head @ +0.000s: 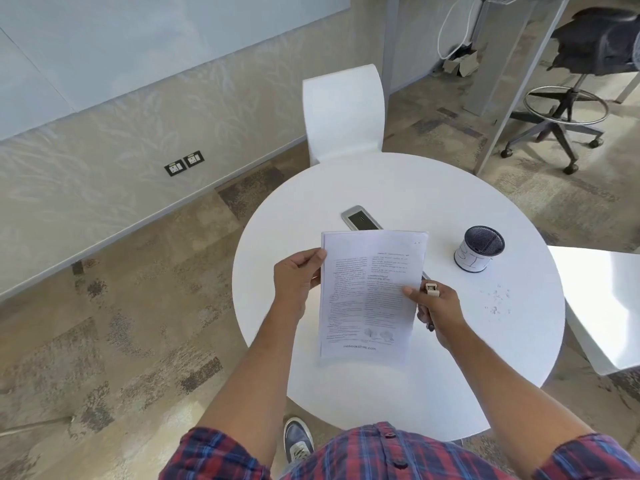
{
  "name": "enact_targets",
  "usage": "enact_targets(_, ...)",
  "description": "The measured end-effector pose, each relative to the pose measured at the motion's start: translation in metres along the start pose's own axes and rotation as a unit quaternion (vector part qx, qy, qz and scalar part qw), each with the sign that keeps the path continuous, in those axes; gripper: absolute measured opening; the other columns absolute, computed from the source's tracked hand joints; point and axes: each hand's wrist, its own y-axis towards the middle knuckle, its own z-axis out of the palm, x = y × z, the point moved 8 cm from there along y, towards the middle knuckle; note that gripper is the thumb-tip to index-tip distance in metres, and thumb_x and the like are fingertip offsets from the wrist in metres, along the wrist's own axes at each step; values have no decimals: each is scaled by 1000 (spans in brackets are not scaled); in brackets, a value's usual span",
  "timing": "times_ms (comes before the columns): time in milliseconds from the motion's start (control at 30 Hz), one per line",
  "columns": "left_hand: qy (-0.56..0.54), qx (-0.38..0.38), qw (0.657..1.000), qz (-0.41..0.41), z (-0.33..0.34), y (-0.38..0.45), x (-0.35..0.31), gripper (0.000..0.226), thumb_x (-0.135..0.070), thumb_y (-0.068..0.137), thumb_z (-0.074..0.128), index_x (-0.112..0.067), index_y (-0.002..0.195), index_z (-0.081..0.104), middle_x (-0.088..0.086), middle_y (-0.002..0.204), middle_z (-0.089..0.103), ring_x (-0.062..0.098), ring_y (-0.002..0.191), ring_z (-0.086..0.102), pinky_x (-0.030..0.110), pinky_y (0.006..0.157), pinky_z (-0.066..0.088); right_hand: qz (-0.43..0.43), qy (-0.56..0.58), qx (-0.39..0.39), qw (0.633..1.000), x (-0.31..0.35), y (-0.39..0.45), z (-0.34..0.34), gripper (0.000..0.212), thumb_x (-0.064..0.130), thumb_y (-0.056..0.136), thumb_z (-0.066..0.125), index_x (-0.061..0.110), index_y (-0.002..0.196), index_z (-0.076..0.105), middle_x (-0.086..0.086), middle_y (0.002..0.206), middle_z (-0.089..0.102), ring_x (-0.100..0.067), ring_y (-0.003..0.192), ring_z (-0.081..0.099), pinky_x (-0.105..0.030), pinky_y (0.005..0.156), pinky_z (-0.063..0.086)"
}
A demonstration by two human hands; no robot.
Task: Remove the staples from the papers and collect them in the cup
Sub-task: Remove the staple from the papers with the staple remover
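Papers (372, 292): thin white printed sheets, two text columns, small diagrams near bottom edge, held flat-ish above round white table (398, 382), facing camera. Staple marks faintly visible at top right corner, too small to confirm. Cup (479, 248): dark mesh cylinder, white paper label wrapped round lower wall, upright on table right of papers, well apart. Tiny metallic bits (497, 301) scattered on tabletop near cup, likely staples, too small to tell. Phone (361, 218): flat, glossy dark screen, silver rim, lying beyond papers' top edge, partly hidden.

Left hand (298, 275): pinching left edge of papers, thumb on front, fingers curled behind, forearm bare. Right hand (437, 308): thumb pressed on right edge of papers, fingers wrapped round small beige staple remover (432, 289) and a dark slim tool, unclear what. Plaid sleeves rolled. White moulded chair (343, 112) behind table.
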Motion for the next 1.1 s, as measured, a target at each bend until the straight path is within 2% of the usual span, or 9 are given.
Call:
enact_targets(200, -8, 3, 1000, 16, 10, -2, 5, 29, -22, 88, 82, -7, 112, 78, 12, 103, 80, 21, 88, 73, 40, 86, 61, 3, 12, -2, 1000, -1, 1, 1, 36, 13, 84, 84, 23, 63, 58, 5, 48, 40, -12, 39, 31, -21, 43, 19)
enact_targets(267, 8, -16, 999, 28, 11, -4, 6, 33, -22, 82, 88, -8, 109, 76, 10, 104, 79, 17, 86, 73, 37, 81, 60, 3, 14, -1, 1000, -1, 2, 0, 32, 13, 84, 84, 21, 67, 58, 5, 48, 40, -13, 39, 31, -21, 43, 20)
enact_targets(367, 33, -56, 997, 39, 8, -4, 8, 22, -19, 78, 90, -8, 91, 76, 2, 81, 75, 14, 69, 67, 31, 67, 55, 7, 17, 0, 1000, -1, 1, -1, 31, 13, 84, 85, 19, 70, 58, 6, 48, 40, -12, 39, 30, -20, 43, 19)
enact_targets(433, 46, -65, 996, 47, 5, 0, 9, 15, -18, 80, 89, -9, 81, 76, -2, 70, 70, 14, 64, 62, 31, 65, 51, 10, 20, -1, 1000, -1, 0, -1, 34, 13, 83, 85, 21, 66, 57, 5, 48, 40, -12, 39, 30, -20, 43, 19)
enact_targets(567, 61, -63, 995, 55, 6, 2, 5, 8, -16, 86, 84, -13, 81, 78, -2, 72, 74, 11, 64, 65, 28, 64, 52, 16, 14, -4, 1000, 0, -1, -3, 43, 12, 83, 85, 25, 53, 58, 5, 48, 40, -12, 38, 30, -20, 43, 18)
enact_targets(700, 77, -61, 994, 55, 9, 2, 2, 8, -14, 90, 79, -15, 82, 78, -6, 72, 75, 4, 61, 66, 25, 62, 54, 19, 12, -1, 1000, 0, -2, -4, 43, 16, 76, 90, 25, 52, 56, 4, 47, 39, -13, 38, 29, -20, 44, 19)
enact_targets(800, 92, -51, 992, 70, 13, 0, -2, 9, -18, 92, 78, -13, 84, 76, -8, 70, 72, 6, 62, 63, 26, 63, 52, 18, 10, 0, 1000, 2, -5, -3, 40, 25, 68, 90, 24, 55, 52, 4, 47, 37, -13, 39, 28, -20, 46, 18)
enact_targets(967, 124, -43, 987, 95, 21, -7, -7, 43, -27, 92, 76, 6, 75, 55, 7, 66, 52, 18, 65, 45, 33, 61, 38, 15, 3, 11, 1000, 1, -4, 1, 35, 29, 70, 91, 25, 59, 58, 4, 50, 38, -14, 41, 28, -23, 46, 19)
enact_targets(1100, 166, -56, 979, 108, 19, -8, -15, 42, -29, 95, 72, 4, 74, 57, 5, 65, 57, 18, 62, 48, 32, 59, 38, 63, -2, -26, 998, -4, 2, -1, 28, 39, 84, 87, 19, 87, 68, 1, 62, 46, -15, 44, 38, -25, 46, 34)
